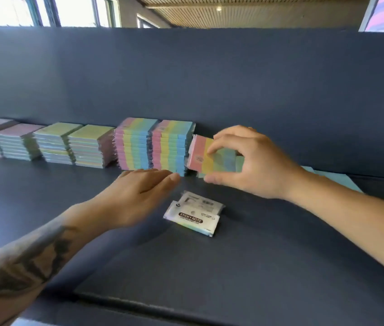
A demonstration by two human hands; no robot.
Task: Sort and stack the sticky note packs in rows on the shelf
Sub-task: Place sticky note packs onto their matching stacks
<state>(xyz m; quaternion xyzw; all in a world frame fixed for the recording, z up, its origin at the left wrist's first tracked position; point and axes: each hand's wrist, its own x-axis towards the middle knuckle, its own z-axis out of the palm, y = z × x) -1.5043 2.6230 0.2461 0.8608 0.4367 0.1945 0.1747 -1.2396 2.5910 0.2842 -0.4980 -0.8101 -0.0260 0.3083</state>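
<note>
Right-hand grip first: the right hand [245, 161] pinches a striped pack [212, 155] between thumb below and fingertips on top, holding it tilted just off the shelf [280, 255], at three o'clock from the nearest striped stack [172, 147]. Left hand [139, 194] is spread flat, fingers straight, holding nothing, reaching toward the foot of that stack at about eleven o'clock from a loose sticky note pack [194, 215] lying face up in its white wrapper near the shelf's middle.

Along the back wall the row runs out toward nine o'clock: a second striped stack [134, 142], then green-topped stacks [73, 142], then mauve-topped stacks [2, 140]. Something pale blue [334, 177] lies behind the right wrist; what it is, I cannot tell.

Looks like a new column is being started beside the striped ones. To do it well: level the pack before letting go, stripes running the same way as its neighbours, front edge flush with theirs, snug against the stack without bumping it. The flat left hand could steady that column.
</note>
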